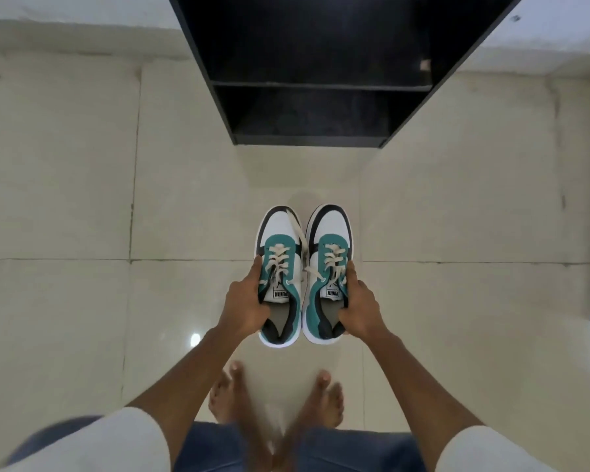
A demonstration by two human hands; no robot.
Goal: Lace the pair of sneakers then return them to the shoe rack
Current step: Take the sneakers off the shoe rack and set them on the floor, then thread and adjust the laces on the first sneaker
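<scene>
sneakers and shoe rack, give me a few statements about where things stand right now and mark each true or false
1. Each hand holds one sneaker. True: the left hand grips the left sneaker and the right hand grips the right sneaker.
2. The sneakers are already on the shoe rack. False: they are held in front of it, over the floor.
3. Both sneakers have laces threaded through them. True.
4. The sneakers' toes point toward the person. False: the toes point toward the rack, the heels toward the person.
5. The person wears shoes. False: the bare feet show below the sneakers.
</scene>
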